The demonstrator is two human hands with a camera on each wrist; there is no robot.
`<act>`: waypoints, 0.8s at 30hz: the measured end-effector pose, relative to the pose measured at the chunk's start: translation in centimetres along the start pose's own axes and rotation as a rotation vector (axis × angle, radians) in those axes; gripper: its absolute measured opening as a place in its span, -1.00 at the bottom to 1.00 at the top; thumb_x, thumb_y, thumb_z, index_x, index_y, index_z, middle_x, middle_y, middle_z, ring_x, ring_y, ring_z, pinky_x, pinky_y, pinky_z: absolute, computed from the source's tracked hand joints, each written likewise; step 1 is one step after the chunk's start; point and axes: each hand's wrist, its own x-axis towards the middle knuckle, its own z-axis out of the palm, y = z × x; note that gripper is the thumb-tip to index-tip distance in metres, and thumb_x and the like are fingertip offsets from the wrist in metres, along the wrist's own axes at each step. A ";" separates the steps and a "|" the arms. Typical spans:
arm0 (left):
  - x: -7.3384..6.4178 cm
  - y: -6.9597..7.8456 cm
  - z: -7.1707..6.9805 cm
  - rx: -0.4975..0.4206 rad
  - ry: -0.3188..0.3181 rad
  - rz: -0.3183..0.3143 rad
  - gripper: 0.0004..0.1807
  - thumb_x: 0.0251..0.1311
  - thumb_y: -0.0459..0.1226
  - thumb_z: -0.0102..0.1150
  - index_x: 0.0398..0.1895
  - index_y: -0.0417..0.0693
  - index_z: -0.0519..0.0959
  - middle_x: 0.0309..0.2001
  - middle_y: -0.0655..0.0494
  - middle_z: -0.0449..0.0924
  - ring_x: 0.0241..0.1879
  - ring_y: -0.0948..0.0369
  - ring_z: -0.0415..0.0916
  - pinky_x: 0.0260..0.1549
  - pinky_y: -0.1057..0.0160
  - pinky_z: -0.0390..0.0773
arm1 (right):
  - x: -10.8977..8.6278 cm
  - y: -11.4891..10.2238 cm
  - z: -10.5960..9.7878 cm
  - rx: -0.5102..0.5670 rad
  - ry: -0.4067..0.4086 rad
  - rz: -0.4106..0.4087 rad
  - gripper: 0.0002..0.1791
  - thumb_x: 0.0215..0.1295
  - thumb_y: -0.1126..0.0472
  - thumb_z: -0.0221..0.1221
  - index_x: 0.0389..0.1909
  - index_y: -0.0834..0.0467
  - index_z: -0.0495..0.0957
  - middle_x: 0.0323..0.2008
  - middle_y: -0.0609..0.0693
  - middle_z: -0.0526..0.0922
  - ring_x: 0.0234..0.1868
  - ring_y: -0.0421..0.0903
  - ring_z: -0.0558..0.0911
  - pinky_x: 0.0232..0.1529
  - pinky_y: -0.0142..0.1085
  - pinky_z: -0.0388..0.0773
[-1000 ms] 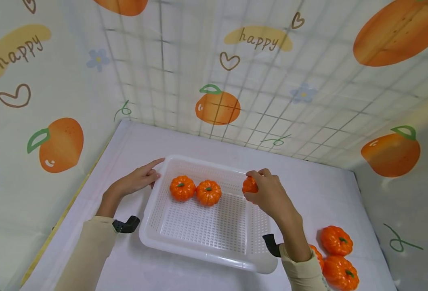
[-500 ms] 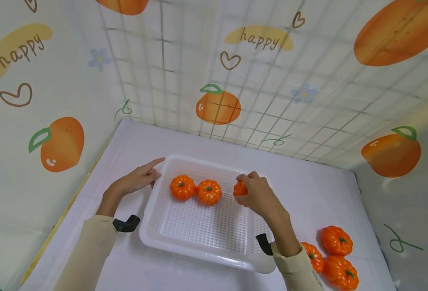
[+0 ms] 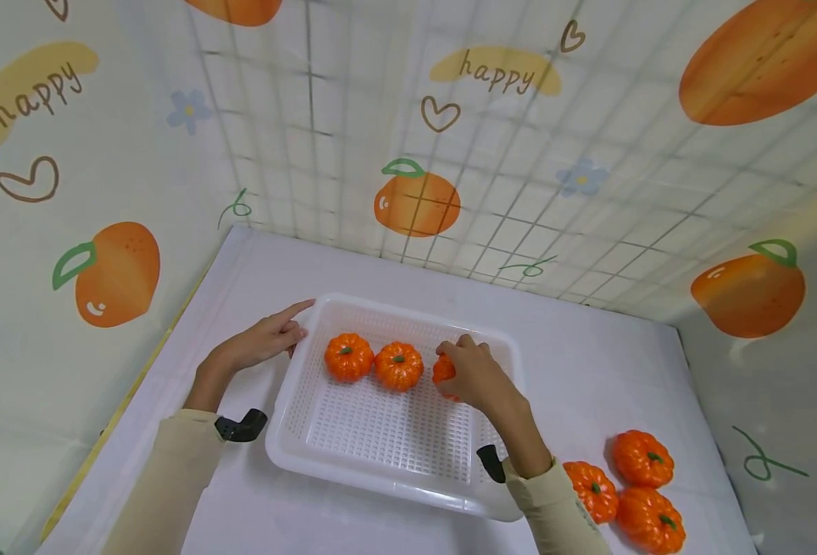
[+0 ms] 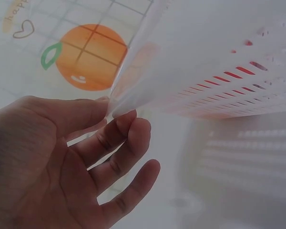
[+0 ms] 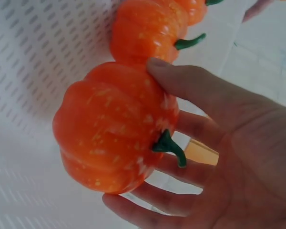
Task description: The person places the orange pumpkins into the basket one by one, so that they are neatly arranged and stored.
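A white perforated plastic basket (image 3: 381, 487) lies on the table. My left hand (image 3: 259, 344) pinches its left rim; in the left wrist view, the thumb and fingers meet at the basket edge (image 4: 138, 71). Inside the basket, my right hand (image 3: 483, 378) grips a small orange pumpkin (image 5: 117, 129) with a green stem, thumb on one side and fingers on the other. To its left, two more pumpkins, one on the left (image 3: 348, 358) and one in the middle (image 3: 398, 367), sit side by side along the far wall. In the right wrist view the held pumpkin appears close against the middle pumpkin (image 5: 145, 33).
On the white tabletop (image 3: 353, 258) right of the basket, three pumpkins cluster: a rear one (image 3: 642, 459), a left one (image 3: 592, 493) and a front one (image 3: 651, 520). Printed curtains (image 3: 506, 169) over a wire grid surround the table at the back and sides.
My right hand has moved left and carried the pumpkin from the basket's right side toward the middle pumpkin. The left hand has stayed on the rim.
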 end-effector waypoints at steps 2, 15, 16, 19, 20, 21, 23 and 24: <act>0.0 0.0 0.0 0.003 0.000 0.000 -0.34 0.56 -0.22 -0.12 0.59 -0.13 -0.07 -0.26 -0.02 0.60 -0.25 0.09 0.52 0.20 -0.24 0.26 | 0.2 -0.1 0.2 -0.008 -0.006 -0.007 -0.47 0.09 0.29 0.39 0.14 0.18 0.57 -0.05 0.17 0.45 -0.14 0.13 0.42 -0.28 -0.15 0.60; 0.1 -0.3 0.0 0.000 -0.001 0.006 -0.33 0.56 -0.22 -0.11 0.59 -0.14 -0.07 -0.27 -0.01 0.60 -0.25 0.10 0.52 0.20 -0.25 0.26 | 0.9 -0.4 1.7 -0.092 -0.018 -0.008 -0.40 0.04 0.27 0.48 0.16 0.17 0.56 -0.09 0.16 0.41 -0.19 0.11 0.43 -0.24 -0.13 0.61; 0.1 -0.3 0.0 0.001 -0.001 0.005 -0.33 0.56 -0.22 -0.11 0.59 -0.14 -0.07 -0.27 -0.01 0.60 -0.25 0.10 0.52 0.21 -0.25 0.25 | 1.0 -0.3 1.8 -0.098 -0.017 -0.010 -0.40 0.04 0.27 0.49 0.16 0.17 0.56 -0.10 0.16 0.41 -0.20 0.10 0.43 -0.24 -0.13 0.61; 0.1 -0.4 -0.1 0.002 0.000 0.001 -0.33 0.56 -0.21 -0.11 0.60 -0.12 -0.07 -0.27 -0.01 0.60 -0.25 0.10 0.52 0.20 -0.24 0.26 | 1.1 -0.3 2.2 -0.105 -0.018 -0.011 -0.39 0.04 0.26 0.49 0.17 0.18 0.55 -0.11 0.17 0.41 -0.22 0.10 0.43 -0.23 -0.13 0.60; 0.1 -0.4 -0.1 0.002 0.000 0.000 -0.33 0.56 -0.21 -0.11 0.60 -0.12 -0.07 -0.27 -0.01 0.60 -0.25 0.10 0.52 0.20 -0.24 0.26 | 1.1 -0.2 2.3 -0.105 -0.016 -0.011 -0.39 0.04 0.26 0.49 0.17 0.18 0.55 -0.11 0.17 0.41 -0.23 0.10 0.43 -0.24 -0.13 0.60; 0.1 -0.4 -0.1 0.001 0.001 -0.001 -0.33 0.56 -0.21 -0.11 0.60 -0.11 -0.07 -0.26 -0.01 0.60 -0.25 0.09 0.52 0.19 -0.23 0.26 | 1.1 -0.2 2.3 -0.106 -0.015 -0.014 -0.39 0.04 0.27 0.49 0.16 0.19 0.55 -0.12 0.17 0.41 -0.24 0.10 0.43 -0.25 -0.13 0.60; 0.0 -0.4 -0.1 0.000 0.002 -0.002 -0.33 0.56 -0.20 -0.11 0.60 -0.11 -0.07 -0.26 -0.02 0.60 -0.25 0.09 0.51 0.18 -0.22 0.27 | 1.1 -0.2 2.5 -0.110 -0.017 -0.016 -0.39 0.05 0.26 0.49 0.16 0.19 0.55 -0.13 0.17 0.40 -0.25 0.10 0.43 -0.26 -0.14 0.59; 0.0 -0.4 -0.1 0.001 0.003 -0.004 -0.33 0.56 -0.20 -0.11 0.60 -0.10 -0.07 -0.26 -0.01 0.59 -0.25 0.09 0.51 0.18 -0.22 0.27 | 1.2 -0.1 2.6 -0.112 -0.018 -0.018 -0.39 0.05 0.26 0.48 0.17 0.19 0.54 -0.13 0.17 0.39 -0.25 0.10 0.43 -0.26 -0.15 0.59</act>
